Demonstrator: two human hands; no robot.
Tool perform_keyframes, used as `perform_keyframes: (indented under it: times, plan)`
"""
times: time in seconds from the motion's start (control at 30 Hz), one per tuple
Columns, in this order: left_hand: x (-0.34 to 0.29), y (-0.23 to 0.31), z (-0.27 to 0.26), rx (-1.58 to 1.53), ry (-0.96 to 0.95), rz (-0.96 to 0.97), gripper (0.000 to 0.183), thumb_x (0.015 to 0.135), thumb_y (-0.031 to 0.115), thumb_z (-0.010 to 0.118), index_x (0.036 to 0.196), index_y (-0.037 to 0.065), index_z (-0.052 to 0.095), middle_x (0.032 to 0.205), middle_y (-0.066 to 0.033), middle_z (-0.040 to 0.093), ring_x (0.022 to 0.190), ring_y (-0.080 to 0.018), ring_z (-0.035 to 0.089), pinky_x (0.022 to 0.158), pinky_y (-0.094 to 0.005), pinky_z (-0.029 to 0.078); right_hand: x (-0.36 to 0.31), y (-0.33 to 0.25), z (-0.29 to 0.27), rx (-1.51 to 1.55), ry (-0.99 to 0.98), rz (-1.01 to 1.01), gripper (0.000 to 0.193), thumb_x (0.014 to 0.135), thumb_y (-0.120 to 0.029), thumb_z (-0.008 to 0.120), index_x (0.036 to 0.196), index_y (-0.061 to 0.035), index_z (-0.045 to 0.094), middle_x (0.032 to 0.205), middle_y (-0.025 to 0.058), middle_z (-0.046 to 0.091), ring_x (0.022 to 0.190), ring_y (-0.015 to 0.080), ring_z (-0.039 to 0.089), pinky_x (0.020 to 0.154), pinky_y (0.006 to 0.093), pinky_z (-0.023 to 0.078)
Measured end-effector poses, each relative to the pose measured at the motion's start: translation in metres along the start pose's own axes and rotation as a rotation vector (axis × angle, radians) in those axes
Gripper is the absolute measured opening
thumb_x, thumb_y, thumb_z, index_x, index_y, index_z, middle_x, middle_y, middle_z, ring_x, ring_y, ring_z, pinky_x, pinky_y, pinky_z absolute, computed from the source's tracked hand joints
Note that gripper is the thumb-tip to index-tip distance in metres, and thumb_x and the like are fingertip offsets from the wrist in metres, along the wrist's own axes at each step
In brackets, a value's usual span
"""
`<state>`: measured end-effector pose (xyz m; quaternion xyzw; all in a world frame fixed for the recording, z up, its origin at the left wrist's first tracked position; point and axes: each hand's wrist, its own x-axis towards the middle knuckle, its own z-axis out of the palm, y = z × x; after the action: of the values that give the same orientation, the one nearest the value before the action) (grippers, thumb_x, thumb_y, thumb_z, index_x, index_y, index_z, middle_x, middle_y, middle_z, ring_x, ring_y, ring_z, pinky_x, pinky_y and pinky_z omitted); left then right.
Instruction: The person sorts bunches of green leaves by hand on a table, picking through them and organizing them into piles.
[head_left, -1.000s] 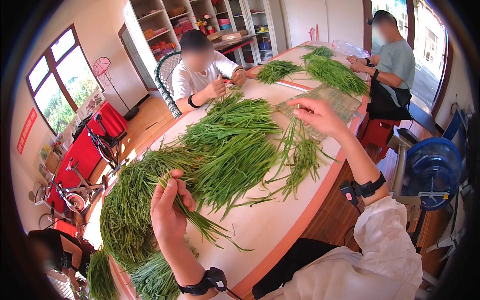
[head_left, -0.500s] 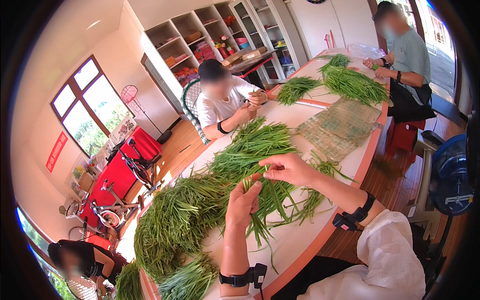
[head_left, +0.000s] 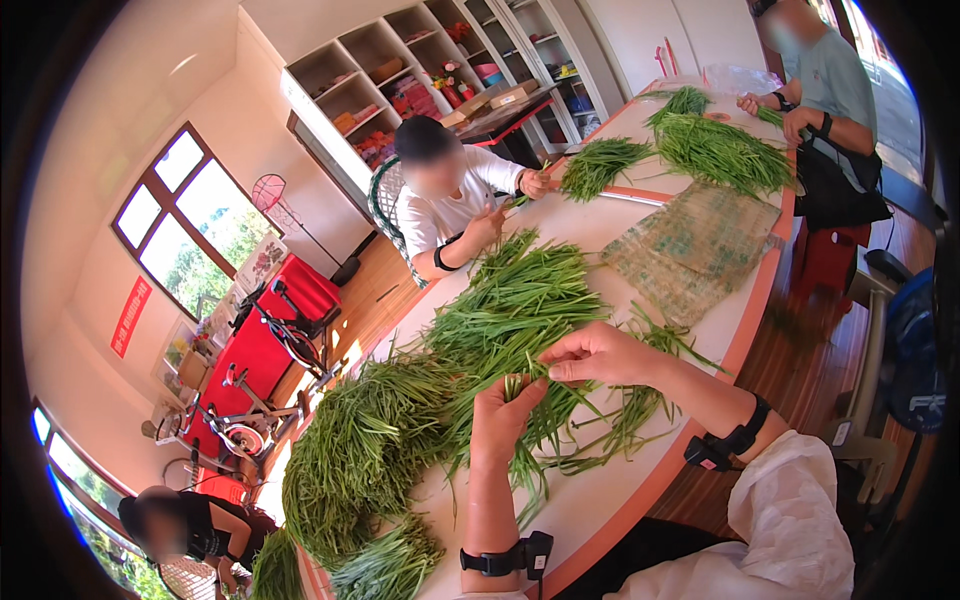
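Note:
My left hand (head_left: 500, 418) is closed around a small bunch of long green chives (head_left: 528, 462), whose cut ends poke up above the thumb and whose leaves hang toward the tabletop. Right beside those ends, the fingertips of my right hand (head_left: 606, 356) are pinched together at a thin stem or blade; its exact shape is too small to make out. Large heaps of chives (head_left: 365, 450) lie to the left of my hands and another heap (head_left: 520, 300) just beyond them. Loose strands (head_left: 635, 425) are scattered under my right forearm.
A greenish woven mat (head_left: 695, 240) lies across the white table (head_left: 640, 460), with more chives (head_left: 720, 152) at its far end. Co-workers sit opposite (head_left: 450, 200), far right (head_left: 835, 90) and lower left (head_left: 200, 530). A blue water bottle (head_left: 915, 350) stands right of the table.
The whole view has shifted slightly. My right hand has come closer to the stem ends in my left hand, which keeps its hold. The co-worker opposite has moved their hands apart.

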<state>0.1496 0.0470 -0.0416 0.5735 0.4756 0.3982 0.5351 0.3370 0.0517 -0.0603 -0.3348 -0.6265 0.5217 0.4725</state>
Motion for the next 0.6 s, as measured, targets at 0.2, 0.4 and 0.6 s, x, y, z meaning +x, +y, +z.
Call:
perform_keyframes:
  times: [0.2,0.4,0.6]
  plan:
    - [0.0,0.003,0.002,-0.041,-0.068,-0.013,0.014,0.078,0.013,0.066,0.07,0.007,0.056,0.052,0.0066,0.042,0.038,-0.0019,0.032,0.035,-0.0194,0.019,0.001,-0.002,-0.005,-0.025,-0.058,0.048,0.026,0.083,-0.023,0.062,0.095,0.0005,0.063,0.065,-0.0015,0.057,0.058,0.0041,0.048,0.054,0.0201,0.04]
    - [-0.003,0.0,-0.003,-0.048,-0.155,-0.037,0.012,0.079,0.01,0.064,0.072,0.006,0.056,0.052,0.006,0.042,0.038,-0.0023,0.032,0.035,-0.0198,0.019,0.001,-0.015,0.0,0.002,-0.067,0.03,0.023,0.084,-0.022,0.062,0.091,-0.0004,0.064,0.065,-0.0011,0.058,0.057,0.0043,0.049,0.053,0.0199,0.041]
    - [-0.011,0.009,-0.003,-0.135,-0.213,-0.11,0.009,0.079,0.01,0.064,0.075,0.007,0.056,0.052,0.0072,0.039,0.038,-0.0023,0.03,0.036,-0.0192,0.019,-0.001,-0.019,0.0,-0.011,-0.006,0.016,0.023,0.084,-0.021,0.061,0.09,0.0007,0.064,0.066,-0.0001,0.059,0.059,0.0043,0.051,0.054,0.0195,0.042]
